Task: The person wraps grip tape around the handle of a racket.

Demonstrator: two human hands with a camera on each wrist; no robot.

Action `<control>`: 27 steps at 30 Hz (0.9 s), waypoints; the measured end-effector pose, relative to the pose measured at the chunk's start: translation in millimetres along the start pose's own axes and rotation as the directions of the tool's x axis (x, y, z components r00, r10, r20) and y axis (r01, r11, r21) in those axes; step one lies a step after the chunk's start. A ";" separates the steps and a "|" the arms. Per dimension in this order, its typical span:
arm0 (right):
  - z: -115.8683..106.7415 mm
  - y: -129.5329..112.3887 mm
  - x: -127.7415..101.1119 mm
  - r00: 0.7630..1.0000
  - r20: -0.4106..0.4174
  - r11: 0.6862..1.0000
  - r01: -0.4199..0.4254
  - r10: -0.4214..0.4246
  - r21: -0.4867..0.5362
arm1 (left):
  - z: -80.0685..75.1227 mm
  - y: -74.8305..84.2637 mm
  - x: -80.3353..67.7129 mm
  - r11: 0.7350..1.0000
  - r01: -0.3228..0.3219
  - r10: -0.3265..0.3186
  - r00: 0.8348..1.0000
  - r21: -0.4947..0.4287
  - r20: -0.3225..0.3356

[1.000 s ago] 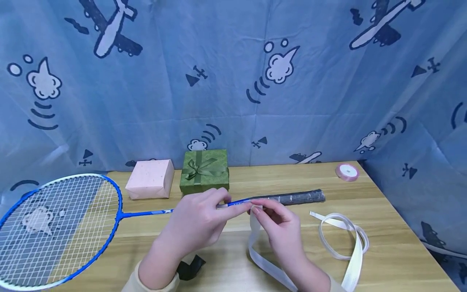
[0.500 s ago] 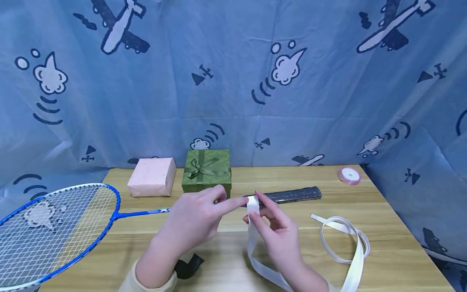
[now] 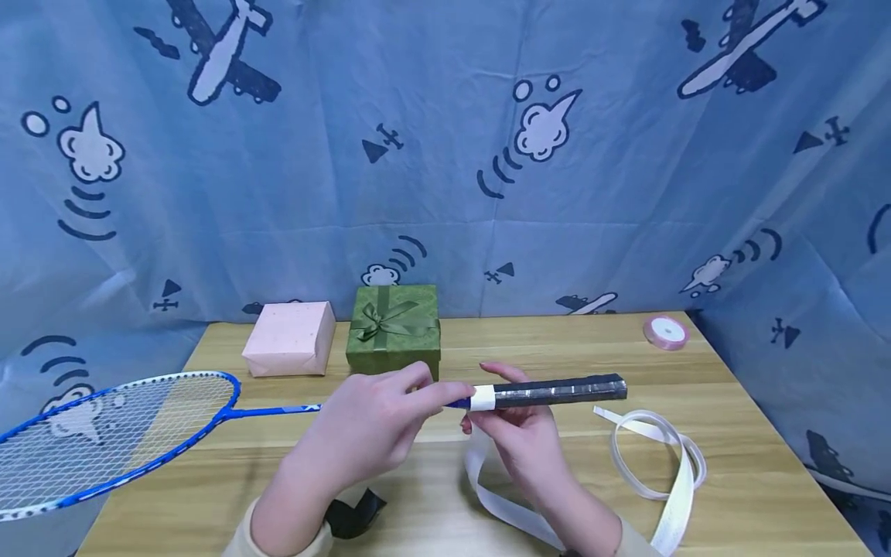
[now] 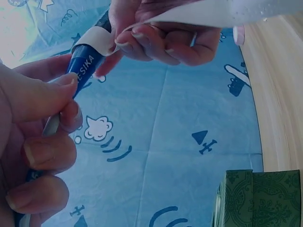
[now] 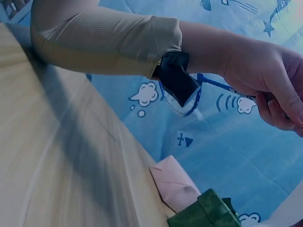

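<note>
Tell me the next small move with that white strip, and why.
Probably the right hand should draw the white strip further around the black handle, angling toward its butt: white covers only the opposite end, while the left hand holds the racket.

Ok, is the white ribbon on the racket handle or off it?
On, at the shaft end only: the white ribbon crosses the racket handle there; the rest in view is black. The right hand pinches the ribbon.

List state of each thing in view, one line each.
Racket: strung, held
Left hand: gripping racket
White ribbon: part-wrapped round handle, rest trailing
Right hand: pinching ribbon
White coil: loosely looped on table
Green box: closed, bow tied
Pink box: closed
Pink spool: lying flat
</note>
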State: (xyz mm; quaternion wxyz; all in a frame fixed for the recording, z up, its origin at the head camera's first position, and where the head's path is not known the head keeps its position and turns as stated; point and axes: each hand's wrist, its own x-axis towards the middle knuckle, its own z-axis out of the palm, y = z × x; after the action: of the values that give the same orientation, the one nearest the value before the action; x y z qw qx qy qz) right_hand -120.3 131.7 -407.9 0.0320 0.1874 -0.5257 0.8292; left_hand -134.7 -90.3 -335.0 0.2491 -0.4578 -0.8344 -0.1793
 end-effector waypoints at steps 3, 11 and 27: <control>-0.7 1.5 3.1 0.999 0.043 0.998 0.020 -0.023 0.059 | -0.8 -0.1 -1.1 0.999 0.019 -0.018 0.999 -0.030 0.033; -1.1 4.9 1.0 0.999 0.050 0.998 -0.007 0.004 0.056 | -2.6 1.2 -3.0 0.989 0.139 -0.131 0.980 -0.049 0.151; 1.3 1.0 -3.9 0.994 0.001 0.993 -0.112 0.112 -0.036 | -5.8 -1.0 -4.7 0.967 0.247 -0.219 0.937 -0.071 0.271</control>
State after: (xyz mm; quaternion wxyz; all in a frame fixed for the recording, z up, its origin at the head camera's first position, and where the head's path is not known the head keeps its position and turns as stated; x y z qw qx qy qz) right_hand -116.6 130.7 -409.6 -0.0123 0.1583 -0.5500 0.8199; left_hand -131.9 -97.0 -333.1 0.0899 -0.3876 -0.8978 -0.1886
